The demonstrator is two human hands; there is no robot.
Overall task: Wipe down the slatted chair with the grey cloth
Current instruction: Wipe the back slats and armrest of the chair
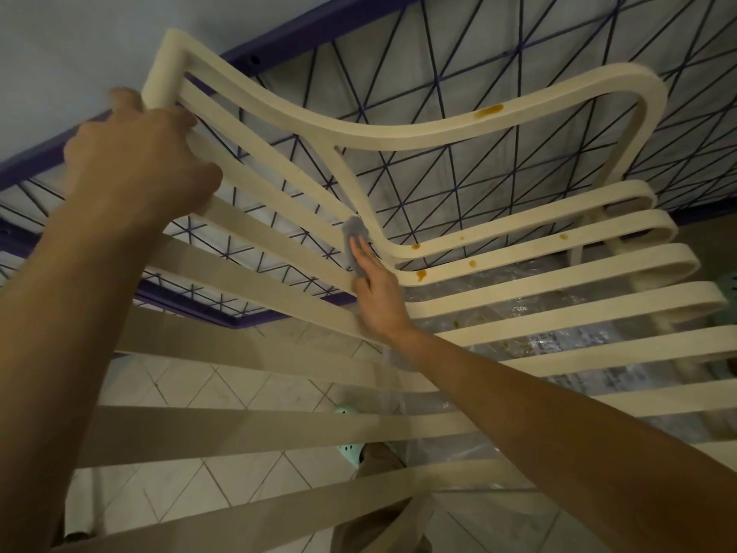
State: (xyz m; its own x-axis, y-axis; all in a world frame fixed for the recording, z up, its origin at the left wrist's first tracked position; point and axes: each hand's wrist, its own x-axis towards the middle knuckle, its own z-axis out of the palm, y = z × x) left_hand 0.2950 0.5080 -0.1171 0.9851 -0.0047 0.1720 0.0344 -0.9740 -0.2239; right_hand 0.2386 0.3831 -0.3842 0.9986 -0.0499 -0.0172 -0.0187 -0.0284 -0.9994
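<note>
Wiping underway: right hand (pixel 377 291) flat, pressing the cloth (pixel 354 233); left hand (pixel 139 161) grips the chair (pixel 438 138) (steadying it). Next, probably the stains (pixel 420 275) beside the right hand.

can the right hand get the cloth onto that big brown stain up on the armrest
Probably yes. The right hand presses the grey cloth on the chair just below the armrest, and nothing lies between it and the stain; the left hand grips the far corner.

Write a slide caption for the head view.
Left hand grips the slatted chair while the right hand presses the grey cloth on a slat beside orange-brown stains.
</note>
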